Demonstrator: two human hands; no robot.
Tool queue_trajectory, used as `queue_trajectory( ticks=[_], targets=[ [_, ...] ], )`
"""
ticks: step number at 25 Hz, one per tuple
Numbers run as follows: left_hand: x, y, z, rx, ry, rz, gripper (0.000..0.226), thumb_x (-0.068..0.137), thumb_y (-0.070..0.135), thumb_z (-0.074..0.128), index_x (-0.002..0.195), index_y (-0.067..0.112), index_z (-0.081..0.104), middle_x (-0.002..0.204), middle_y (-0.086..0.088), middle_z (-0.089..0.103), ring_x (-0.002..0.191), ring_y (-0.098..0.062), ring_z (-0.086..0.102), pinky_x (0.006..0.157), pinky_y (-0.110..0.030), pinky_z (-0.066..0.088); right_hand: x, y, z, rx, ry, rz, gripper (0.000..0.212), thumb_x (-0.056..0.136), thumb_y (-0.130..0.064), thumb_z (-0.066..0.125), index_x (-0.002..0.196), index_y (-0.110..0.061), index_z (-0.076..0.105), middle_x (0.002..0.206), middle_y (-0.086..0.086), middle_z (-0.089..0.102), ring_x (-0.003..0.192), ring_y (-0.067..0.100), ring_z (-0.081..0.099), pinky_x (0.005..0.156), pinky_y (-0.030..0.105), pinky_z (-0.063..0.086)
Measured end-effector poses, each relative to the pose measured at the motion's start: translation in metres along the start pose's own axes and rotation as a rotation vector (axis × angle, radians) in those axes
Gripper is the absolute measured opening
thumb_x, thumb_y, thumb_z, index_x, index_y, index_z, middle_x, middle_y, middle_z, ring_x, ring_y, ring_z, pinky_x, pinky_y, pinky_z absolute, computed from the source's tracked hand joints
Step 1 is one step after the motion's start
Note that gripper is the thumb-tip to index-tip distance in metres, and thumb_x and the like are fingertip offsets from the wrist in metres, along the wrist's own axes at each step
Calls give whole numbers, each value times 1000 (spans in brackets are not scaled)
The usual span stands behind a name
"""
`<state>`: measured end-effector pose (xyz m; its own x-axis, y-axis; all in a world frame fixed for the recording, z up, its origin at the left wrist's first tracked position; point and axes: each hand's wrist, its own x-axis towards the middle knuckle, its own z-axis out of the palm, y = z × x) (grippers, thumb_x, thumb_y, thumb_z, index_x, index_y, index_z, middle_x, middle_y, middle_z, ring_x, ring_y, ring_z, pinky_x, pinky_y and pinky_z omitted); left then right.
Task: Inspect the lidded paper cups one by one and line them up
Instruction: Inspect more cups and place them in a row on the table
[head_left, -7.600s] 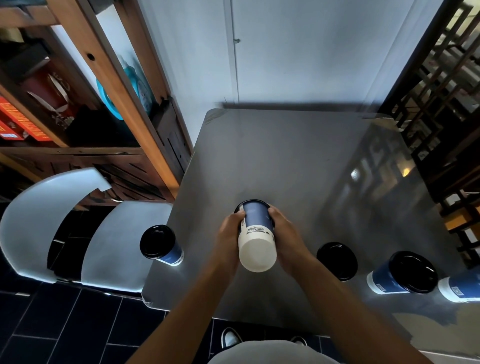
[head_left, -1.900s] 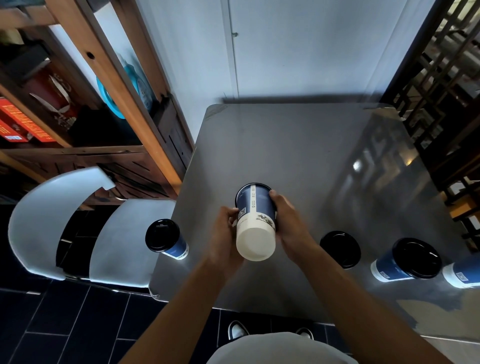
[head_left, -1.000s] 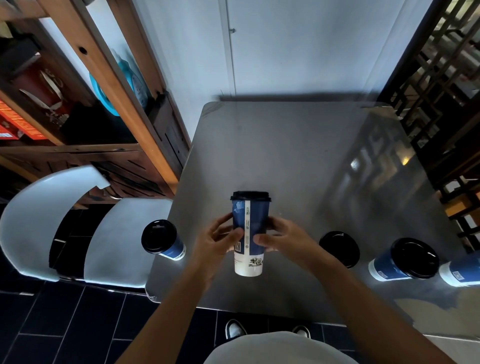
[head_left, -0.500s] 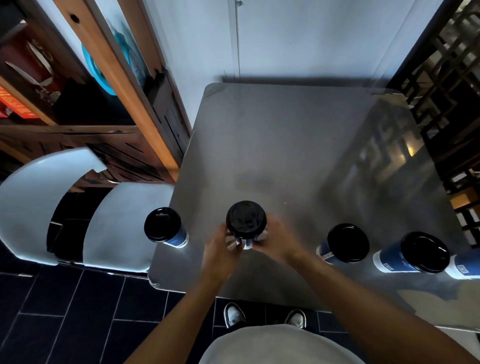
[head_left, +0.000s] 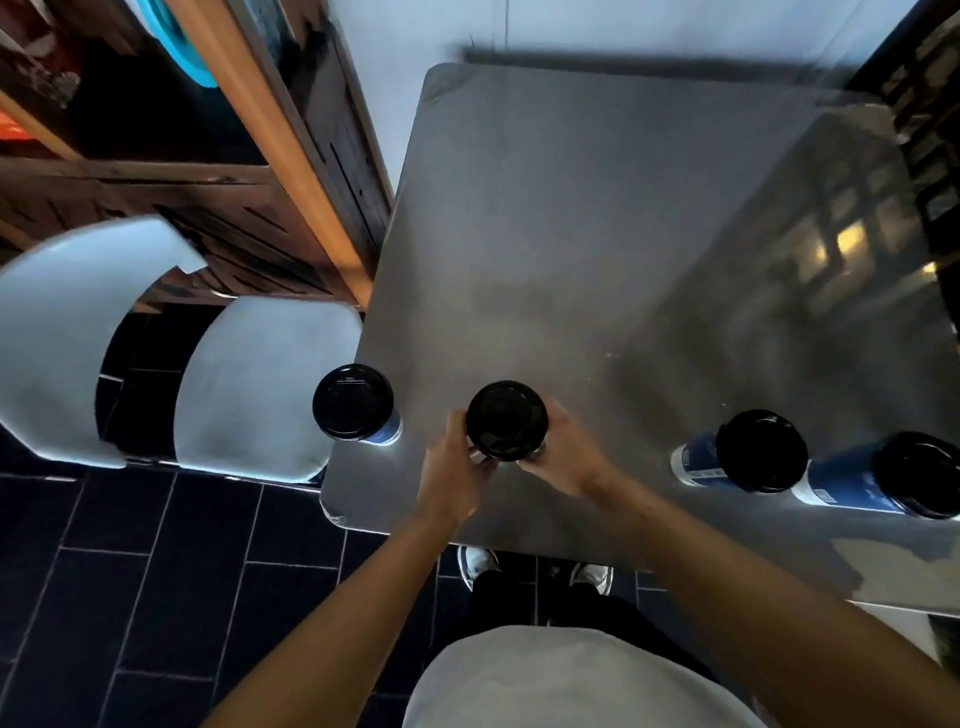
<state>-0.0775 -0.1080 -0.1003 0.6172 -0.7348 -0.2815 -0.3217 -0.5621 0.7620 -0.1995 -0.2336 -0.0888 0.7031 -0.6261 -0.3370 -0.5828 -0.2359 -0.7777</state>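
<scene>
A blue paper cup with a black lid (head_left: 506, 420) stands upright near the front edge of the steel table (head_left: 597, 234). My left hand (head_left: 457, 465) and my right hand (head_left: 563, 454) grip its sides from either side; the cup's body is mostly hidden under its lid. Another lidded blue cup (head_left: 354, 402) stands at the table's front left corner. Two more lidded cups (head_left: 748, 452) (head_left: 904, 475) stand to the right along the front edge.
A white chair (head_left: 260, 384) sits left of the table, beside a wooden shelf unit (head_left: 270, 130). A dark lattice screen (head_left: 930, 104) stands at the right. Dark floor tiles and my shoes (head_left: 480, 564) show below the table edge.
The cup was held on its side with its base toward me, then turned upright and lowered to the table near the front edge. The camera has tilted further down.
</scene>
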Motion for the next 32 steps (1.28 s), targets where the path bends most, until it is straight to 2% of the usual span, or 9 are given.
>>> queue_trajectory(
  ticks=[5,10,13,15,17,21,24,29,32],
  targets=[
    [4,-2,5,-97,-61,-62,43,84,-1,75,118,14,53,103,4,66,98,-21,74,83,-30,60,3,-1,4,-4,38,63,69,71,13,73,136,-5,60,118,4,64,109,12,55,78,-7,32],
    [2,-3,5,-71,-78,-45,48,86,3,74,127,15,52,106,9,63,103,-15,68,89,-33,60,1,4,17,15,52,86,71,69,6,73,137,-10,59,124,6,68,113,19,63,80,4,41],
    [-6,-12,11,14,-69,-108,69,83,8,73,143,20,43,118,12,58,102,-9,60,86,-34,54,-9,17,22,63,45,155,83,67,1,70,146,-13,48,131,6,62,120,23,61,91,25,52],
    [-20,-20,17,-14,-37,-286,56,86,10,71,135,19,47,119,3,64,100,-16,63,85,-38,55,-29,26,20,118,61,265,88,73,1,68,154,-14,38,141,5,54,128,24,57,100,34,52],
    [-42,-25,23,-43,-54,-393,33,91,13,63,123,17,55,107,-2,68,94,-22,65,80,-36,54,-55,38,11,153,85,381,84,81,7,66,156,-13,34,143,3,47,131,24,55,98,27,48],
    [-72,-22,40,-50,-204,-276,18,93,12,59,109,15,65,97,0,70,85,-15,65,63,-9,43,-91,77,-15,148,192,489,69,86,-2,67,150,-13,44,141,8,56,117,23,64,89,21,41],
    [-76,-2,61,-54,-251,-200,15,94,13,60,106,20,65,93,6,68,81,-1,62,61,-2,42,-111,107,-36,152,227,538,58,88,-10,67,144,-17,51,135,4,62,101,15,62,86,19,37],
    [-71,47,119,-14,-224,-75,22,89,6,60,102,22,66,90,8,69,80,-11,66,76,-24,53,-141,152,-82,198,271,565,57,84,-20,76,136,-18,52,117,-1,66,110,24,67,83,23,41],
    [-68,97,154,21,-228,59,64,82,-8,60,140,18,52,120,7,62,99,-13,63,86,-27,52,-156,167,-113,287,451,436,93,80,-14,82,155,-16,27,132,0,53,122,21,58,96,23,42]
  ],
)
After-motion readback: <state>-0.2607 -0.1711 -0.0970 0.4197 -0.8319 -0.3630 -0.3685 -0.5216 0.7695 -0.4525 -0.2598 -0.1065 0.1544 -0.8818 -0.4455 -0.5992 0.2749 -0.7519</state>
